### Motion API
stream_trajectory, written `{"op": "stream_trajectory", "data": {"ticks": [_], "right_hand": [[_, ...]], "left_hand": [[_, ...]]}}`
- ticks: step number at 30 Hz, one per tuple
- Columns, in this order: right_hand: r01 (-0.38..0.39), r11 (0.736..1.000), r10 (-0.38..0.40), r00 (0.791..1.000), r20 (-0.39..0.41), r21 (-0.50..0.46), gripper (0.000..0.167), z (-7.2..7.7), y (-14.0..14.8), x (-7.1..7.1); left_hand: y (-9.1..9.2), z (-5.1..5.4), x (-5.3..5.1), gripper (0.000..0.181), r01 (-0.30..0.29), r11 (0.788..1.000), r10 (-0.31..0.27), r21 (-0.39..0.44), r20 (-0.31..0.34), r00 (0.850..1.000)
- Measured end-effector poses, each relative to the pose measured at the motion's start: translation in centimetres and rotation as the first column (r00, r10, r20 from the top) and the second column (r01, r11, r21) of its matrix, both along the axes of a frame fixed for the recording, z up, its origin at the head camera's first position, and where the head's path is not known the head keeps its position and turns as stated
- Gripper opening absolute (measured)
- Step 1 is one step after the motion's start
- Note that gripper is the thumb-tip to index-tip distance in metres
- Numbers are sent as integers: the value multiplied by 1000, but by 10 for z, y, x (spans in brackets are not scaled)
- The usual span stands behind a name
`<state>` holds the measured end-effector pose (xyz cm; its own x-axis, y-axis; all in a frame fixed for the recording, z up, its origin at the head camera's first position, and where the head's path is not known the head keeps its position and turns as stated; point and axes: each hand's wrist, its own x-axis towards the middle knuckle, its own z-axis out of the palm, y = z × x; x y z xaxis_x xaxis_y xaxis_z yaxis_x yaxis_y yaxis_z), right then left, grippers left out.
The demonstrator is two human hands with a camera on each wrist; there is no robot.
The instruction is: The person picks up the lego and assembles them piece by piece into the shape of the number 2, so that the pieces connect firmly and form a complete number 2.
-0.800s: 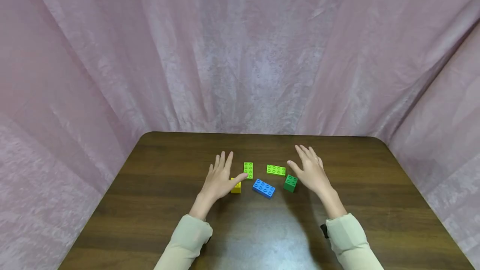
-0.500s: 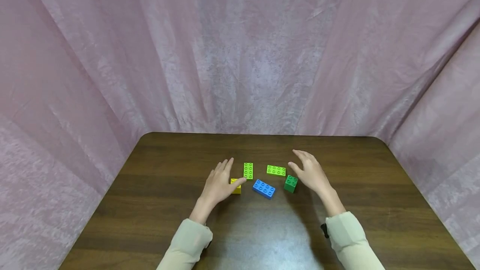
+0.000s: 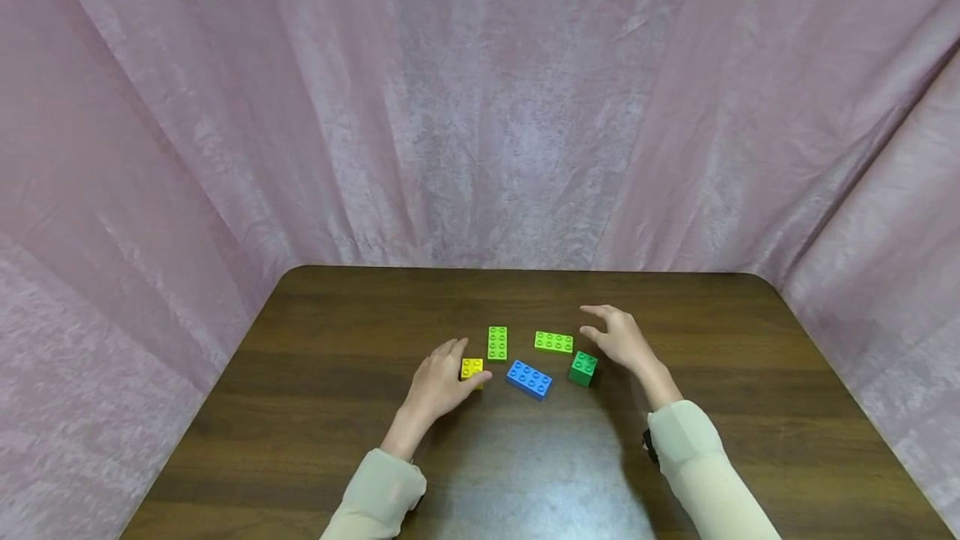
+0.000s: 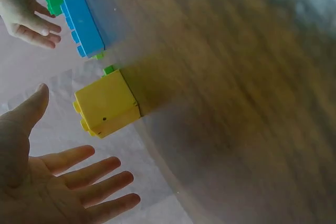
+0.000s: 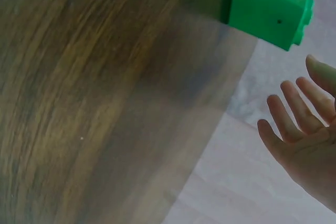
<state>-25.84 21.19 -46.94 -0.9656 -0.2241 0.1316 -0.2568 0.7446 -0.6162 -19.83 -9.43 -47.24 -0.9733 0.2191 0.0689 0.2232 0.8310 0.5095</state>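
Observation:
My left hand (image 3: pixel 437 382) is beside the yellow brick (image 3: pixel 472 367), its thumb reaching across the near side. In the left wrist view a gap shows between that hand (image 4: pixel 58 182) and the yellow brick (image 4: pixel 107 103). My right hand (image 3: pixel 624 343), fingers extended and holding nothing, hovers just behind and right of the dark green brick (image 3: pixel 582 368). The right wrist view shows the spread fingers of this hand (image 5: pixel 310 135) apart from the green brick (image 5: pixel 268 9). Between the hands lie a blue brick (image 3: pixel 528 379) and two lime bricks, one upright in view (image 3: pixel 497 343), one crosswise (image 3: pixel 553 342).
The brown wooden table (image 3: pixel 300 407) has rounded far corners. Pink curtains (image 3: pixel 480 107) hang behind it and at both sides. A dark band (image 3: pixel 650 445) shows at the right sleeve.
Both hands have come lower. My left hand's fingers have drawn back toward the near edge, uncovering more of the yellow brick, and my right hand's fingers have drawn closer together. The bricks have stayed put.

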Motion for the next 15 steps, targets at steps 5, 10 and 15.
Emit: {"op": "stream_trajectory", "data": {"ticks": [5,10,15], "right_hand": [[-32,999,33,995,94,-5,42,-7,6,-7],[-69,997,75,981,177,-39,44,-13,12,-9],[-106,992,119,972,205,-74,46,-18,13,-13]], "left_hand": [[0,-2,-1,74,-12,1000,12,12,36,999],[1,-3,-3,74,-25,1000,24,16,73,997],[0,-3,-5,73,-32,999,31,6,80,996]]}}
